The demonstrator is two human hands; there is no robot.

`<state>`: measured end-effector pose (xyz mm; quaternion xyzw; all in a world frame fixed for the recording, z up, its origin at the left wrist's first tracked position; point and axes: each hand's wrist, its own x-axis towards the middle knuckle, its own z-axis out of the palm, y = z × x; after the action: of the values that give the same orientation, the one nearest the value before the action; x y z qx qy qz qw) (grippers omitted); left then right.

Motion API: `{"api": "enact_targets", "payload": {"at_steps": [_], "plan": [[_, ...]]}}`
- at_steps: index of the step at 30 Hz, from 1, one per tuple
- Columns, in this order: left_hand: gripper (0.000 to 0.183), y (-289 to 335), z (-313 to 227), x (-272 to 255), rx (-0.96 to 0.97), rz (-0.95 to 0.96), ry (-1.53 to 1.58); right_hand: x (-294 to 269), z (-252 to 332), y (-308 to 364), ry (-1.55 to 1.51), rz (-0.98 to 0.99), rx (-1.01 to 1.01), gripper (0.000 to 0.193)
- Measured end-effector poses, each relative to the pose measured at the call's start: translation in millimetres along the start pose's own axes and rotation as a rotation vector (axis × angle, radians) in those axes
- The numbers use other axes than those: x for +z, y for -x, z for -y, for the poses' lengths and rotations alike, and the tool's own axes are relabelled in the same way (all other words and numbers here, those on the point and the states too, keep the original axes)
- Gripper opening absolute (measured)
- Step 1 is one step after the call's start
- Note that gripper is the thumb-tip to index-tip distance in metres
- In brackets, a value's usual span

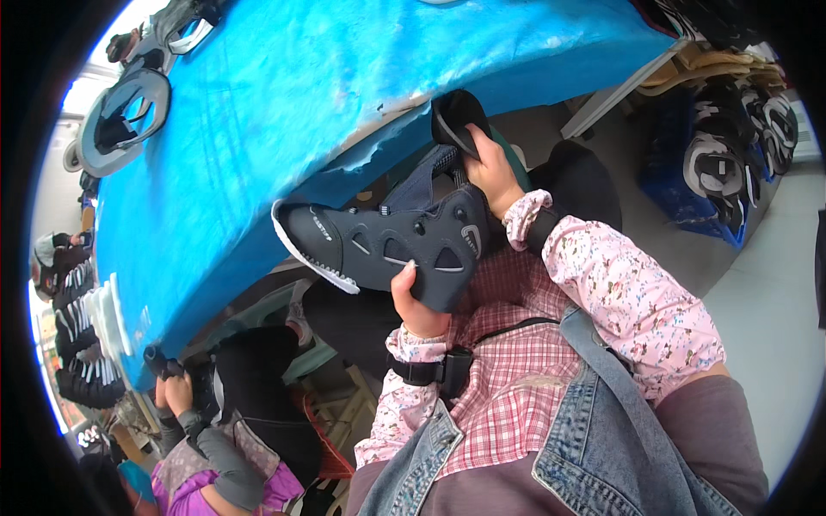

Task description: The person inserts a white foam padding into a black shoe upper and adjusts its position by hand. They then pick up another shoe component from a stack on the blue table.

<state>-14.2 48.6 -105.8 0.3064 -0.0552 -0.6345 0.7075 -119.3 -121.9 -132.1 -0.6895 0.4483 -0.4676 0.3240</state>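
My left hand (pixel 419 303) grips a dark grey shoe upper (pixel 387 245) by its lower back part, thumb on the outside and the other fingers hidden. The upper lies on its side, toe to the left, with triangular cut-outs, lace loops and a pale stitched edge round the toe. Above its collar, my right hand (pixel 495 172) pinches a black curved piece (pixel 459 120) with a rounded end, which might be an insole. Its lower end is hidden, so I cannot tell whether it reaches into the upper.
A blue-covered table (pixel 284 95) stretches ahead, its covering torn along the near edge. Shoe parts (pixel 125 120) lie at its far left. At right, a blue crate (pixel 688 193) holds more shoe parts. Lower left, a co-worker's hands (pixel 176 391) hold a dark item.
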Motion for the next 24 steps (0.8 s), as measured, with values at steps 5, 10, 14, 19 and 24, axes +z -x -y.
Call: {"api": "enact_targets", "payload": {"at_steps": [5, 10, 14, 19, 24], "plan": [[0.046, 33.3, 0.3, 10.8, 0.301, 0.178, -0.725, -15.1, 36.4, -9.2, 0.01, 0.185, 0.208, 0.028], [0.045, 26.7, -11.0, 55.5, 0.176, 0.04, -0.072, -28.7, 42.7, -35.0, 0.137, 0.412, 0.205, 0.03], [0.044, 17.4, -9.7, 55.2, 0.106, -0.126, 0.112, -12.2, 37.6, -46.4, 0.38, 0.622, 0.241, 0.032], [0.042, 16.6, 2.8, 53.5, 0.087, -0.173, 0.239, -8.5, 27.7, -31.5, 0.433, 0.63, 0.333, 0.029], [0.042, 9.6, 1.2, 41.5, 0.043, -0.182, 0.279, 7.8, 19.7, -37.4, 0.455, 0.525, 0.211, 0.03]]}}
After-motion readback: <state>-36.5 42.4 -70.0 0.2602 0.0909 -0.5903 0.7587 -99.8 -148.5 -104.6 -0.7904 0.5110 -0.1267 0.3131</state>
